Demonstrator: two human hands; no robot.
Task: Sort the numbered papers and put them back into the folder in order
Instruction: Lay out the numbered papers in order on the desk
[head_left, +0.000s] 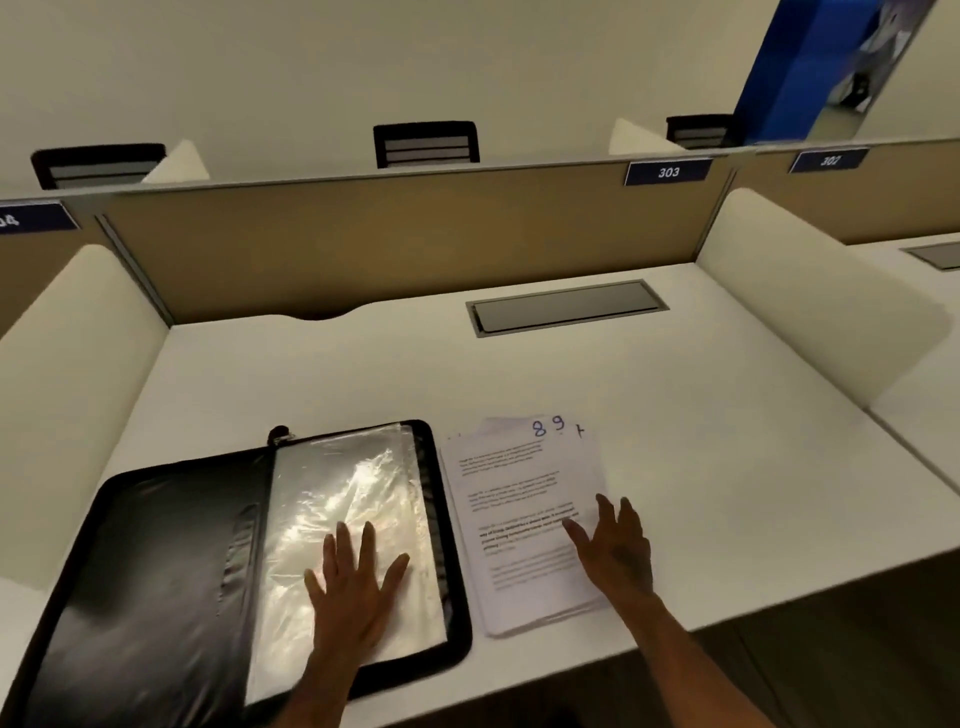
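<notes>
While my left hand (358, 577) lies flat with its fingers spread on the clear plastic sleeves (358, 478) of the open black folder (156, 571), my right hand (618, 551) rests with loose, parted fingers on the near right part of the stack of papers (519, 483). Neither hand grips anything, and the two are apart. The stack sits just to the right of my left hand, close beside the folder's edge. Its top sheet carries printed text. Beyond my right fingertips the far edges of the sheets fan out, showing a handwritten blue 8 and 9. The folder's black cover spreads away to the left of my left hand. Everything lies on the white desk (311, 374). Well ahead of my right hand a grey hatch (566, 309) is set into the desk.
</notes>
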